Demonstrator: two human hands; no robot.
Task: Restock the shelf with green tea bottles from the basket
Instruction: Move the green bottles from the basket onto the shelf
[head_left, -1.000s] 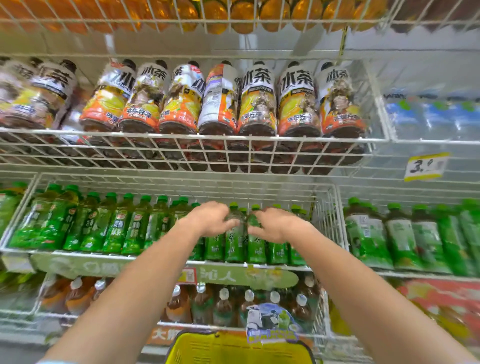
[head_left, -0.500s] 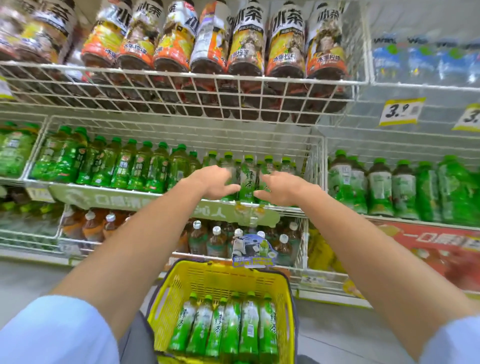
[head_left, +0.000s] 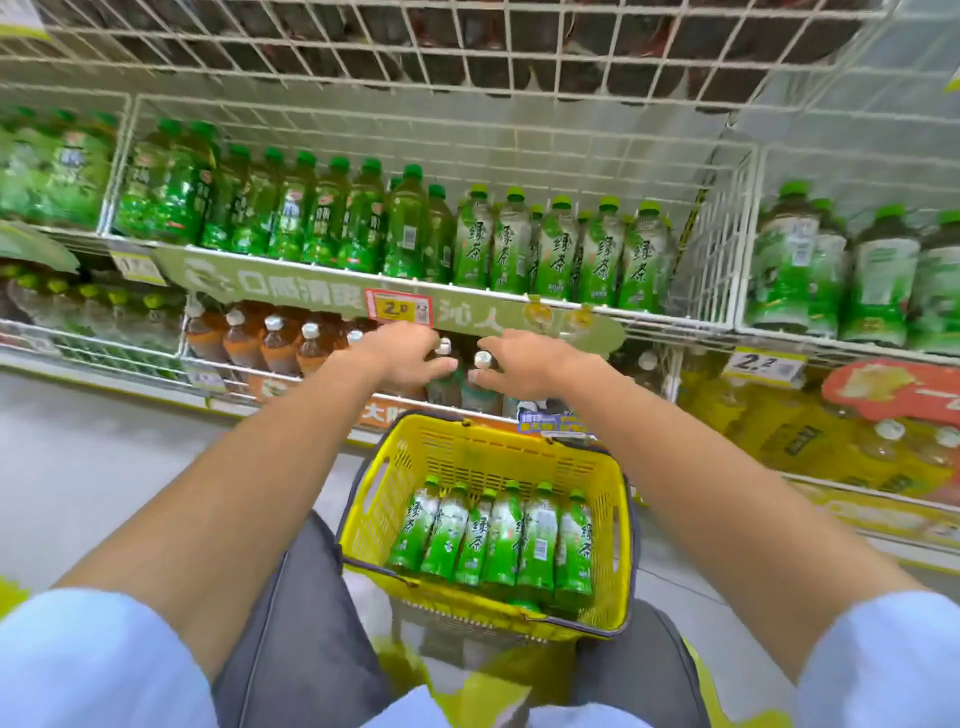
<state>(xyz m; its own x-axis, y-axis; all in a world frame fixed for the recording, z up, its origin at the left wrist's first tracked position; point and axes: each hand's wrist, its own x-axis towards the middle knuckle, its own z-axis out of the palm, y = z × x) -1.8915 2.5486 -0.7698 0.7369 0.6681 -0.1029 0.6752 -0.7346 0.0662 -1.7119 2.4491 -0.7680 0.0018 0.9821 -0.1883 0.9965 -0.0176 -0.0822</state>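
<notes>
Yellow perforated plastic is forming the basket at the lower centre of the frame, its walls slotted and its rim edged in a dark band. Six green tea bottles are lying inside it side by side, caps pointing toward the shelves and glossy green-and-white labels facing up.

Across the middle of the frame, a white wire shelf is carrying the shelved green tea bottles, which are standing upright in a row at its right end under rounded green caps. Darker green bottles are filling its left part. A red-bordered price tag is hanging on the front strip.

The left hand and right hand are hovering at centre frame, close together but apart. Their fingers are loosely curled and gripping nothing. They are showing in front of brown bottles with white caps on the lower shelf. Whether the fingertips are brushing those caps cannot be told.
</notes>
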